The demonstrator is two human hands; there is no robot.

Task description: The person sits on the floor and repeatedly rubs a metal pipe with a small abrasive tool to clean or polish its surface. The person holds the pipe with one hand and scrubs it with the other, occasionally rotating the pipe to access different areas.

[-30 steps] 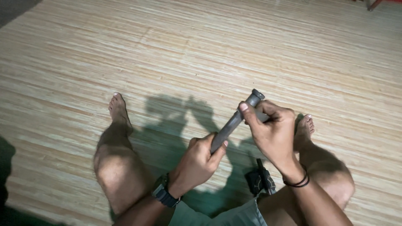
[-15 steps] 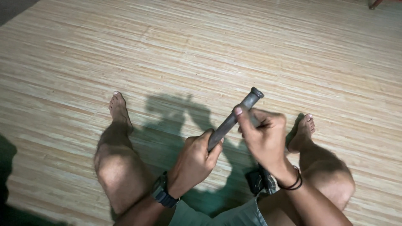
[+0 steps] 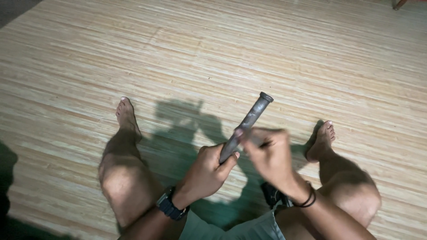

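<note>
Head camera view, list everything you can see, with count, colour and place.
metal rod: one, dark grey, capped top end, held tilted above the floor
woven mat floor: one, pale tan, fills the view
small black object: one, on the floor between the legs, kind unclear
wristwatch: one, black, left wrist
wrist bands: black, right wrist
shorts: grey-green, bottom edge
legs, bare feet: two, spread apart
left hand: grips the rod's lower end
right hand: on the rod's middle, blurred

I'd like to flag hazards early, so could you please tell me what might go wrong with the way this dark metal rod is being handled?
The left hand grips only the bottom end of the dark grey metal rod, so it could slip. The right hand is blurred against the shaft; fingers could get pinched. If dropped, it may strike the bare legs or the bare right foot just below.
</note>
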